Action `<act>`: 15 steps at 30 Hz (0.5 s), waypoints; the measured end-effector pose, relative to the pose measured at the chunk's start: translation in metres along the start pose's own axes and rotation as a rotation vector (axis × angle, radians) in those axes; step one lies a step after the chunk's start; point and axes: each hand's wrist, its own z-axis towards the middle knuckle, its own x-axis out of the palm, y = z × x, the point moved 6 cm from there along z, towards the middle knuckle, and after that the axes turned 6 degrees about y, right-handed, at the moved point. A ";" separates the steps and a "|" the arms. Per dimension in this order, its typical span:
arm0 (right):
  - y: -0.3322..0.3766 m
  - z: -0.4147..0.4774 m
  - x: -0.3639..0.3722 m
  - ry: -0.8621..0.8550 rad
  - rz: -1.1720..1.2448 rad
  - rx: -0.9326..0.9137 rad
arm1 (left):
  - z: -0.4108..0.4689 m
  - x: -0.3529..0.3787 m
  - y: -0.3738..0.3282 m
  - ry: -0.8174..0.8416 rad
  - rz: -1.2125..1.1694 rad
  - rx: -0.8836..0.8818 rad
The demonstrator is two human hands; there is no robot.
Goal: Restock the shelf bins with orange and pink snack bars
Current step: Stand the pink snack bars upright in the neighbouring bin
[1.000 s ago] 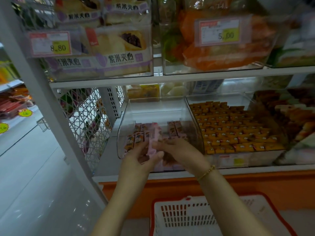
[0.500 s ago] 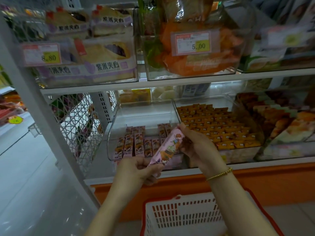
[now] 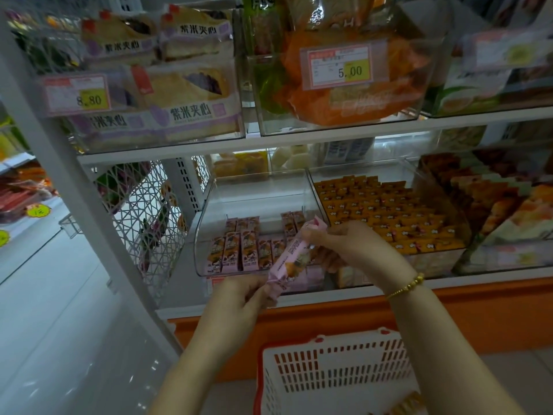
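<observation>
A pink snack bar (image 3: pixel 294 257) is held slanted in front of the lower shelf. My left hand (image 3: pixel 239 298) pinches its lower end and my right hand (image 3: pixel 344 244) pinches its upper end. Behind it a clear bin (image 3: pixel 257 187) holds a few rows of upright pink bars (image 3: pixel 239 250) at its front. The clear bin to the right (image 3: pixel 431 262) is packed with orange snack bars (image 3: pixel 383 214).
A red and white shopping basket (image 3: pixel 335 369) stands on the floor below my arms, with some bars at its bottom right. The upper shelf (image 3: pixel 299 142) carries bins of bread and price tags. A white mesh panel (image 3: pixel 143 211) closes the shelf's left side. Pale aisle floor lies left.
Both hands drew back out of the pink bin with one pink bar, then lifted it slightly and held it slanted between them. The view shifted a little.
</observation>
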 end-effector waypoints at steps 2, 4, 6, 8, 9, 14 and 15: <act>0.000 0.003 -0.001 0.034 0.011 0.008 | 0.000 -0.003 -0.001 -0.068 0.215 0.050; 0.000 0.006 0.000 0.089 0.078 0.005 | 0.001 -0.005 -0.002 -0.130 0.243 0.065; 0.002 0.008 0.000 0.148 0.123 -0.027 | 0.002 -0.008 -0.002 -0.170 0.073 0.037; 0.005 0.006 -0.004 0.179 0.019 -0.084 | 0.006 -0.010 -0.001 -0.169 -0.177 -0.003; 0.007 0.006 -0.006 0.184 -0.071 -0.122 | 0.009 -0.011 0.003 -0.158 -0.344 -0.041; 0.023 0.009 0.005 0.336 -0.088 -0.322 | 0.015 0.004 0.016 0.169 -0.971 -0.359; 0.025 0.012 0.007 0.364 -0.042 -0.352 | 0.014 0.008 0.014 0.240 -0.991 -0.377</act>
